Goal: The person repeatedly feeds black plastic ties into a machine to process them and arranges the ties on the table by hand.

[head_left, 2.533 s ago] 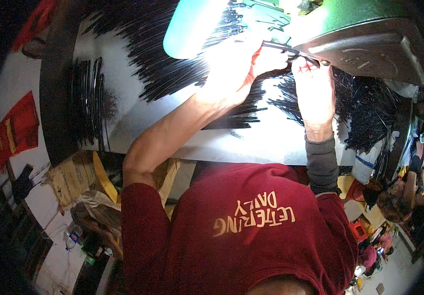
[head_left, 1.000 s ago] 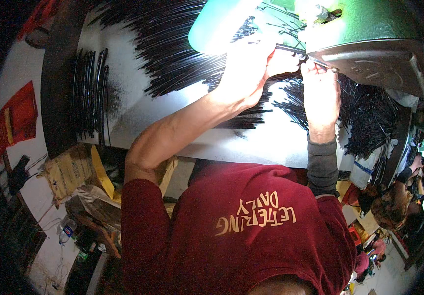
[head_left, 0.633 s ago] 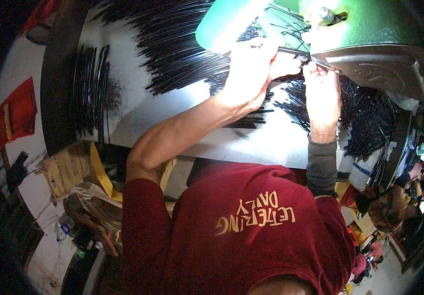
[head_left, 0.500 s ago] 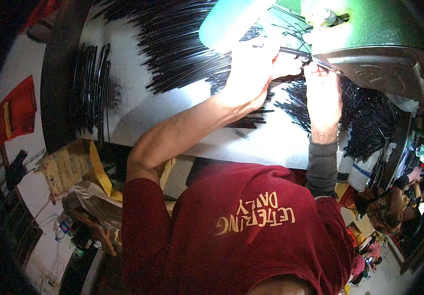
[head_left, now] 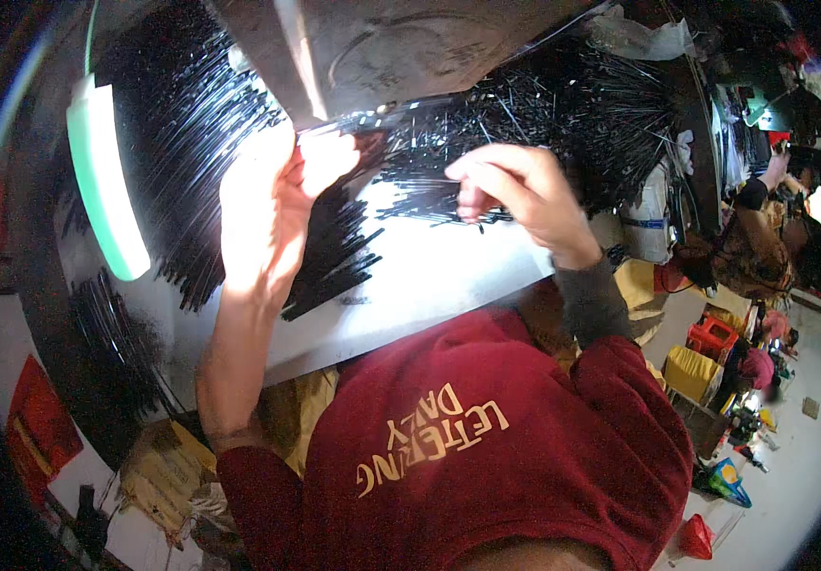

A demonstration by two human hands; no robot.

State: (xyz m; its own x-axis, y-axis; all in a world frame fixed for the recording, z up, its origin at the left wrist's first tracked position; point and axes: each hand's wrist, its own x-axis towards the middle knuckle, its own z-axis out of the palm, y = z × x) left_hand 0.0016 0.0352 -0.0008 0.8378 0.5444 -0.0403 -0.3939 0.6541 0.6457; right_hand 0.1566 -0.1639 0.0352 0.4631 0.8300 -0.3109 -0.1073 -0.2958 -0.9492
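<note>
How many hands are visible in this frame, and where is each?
3. The left hand presses thin black rods on the white table. The right hand pinches rods farther right. A co-worker's hand shows at far right; others may be hidden.

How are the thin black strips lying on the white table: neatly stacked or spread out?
Spread out: the thin black strips fan in loose heaps across the white table, beside both hands.

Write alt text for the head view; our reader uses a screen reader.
A person's left hand and right hand handle thin black sticks on a white table, under a grey metal machine. More sticks are heaped around.
</note>
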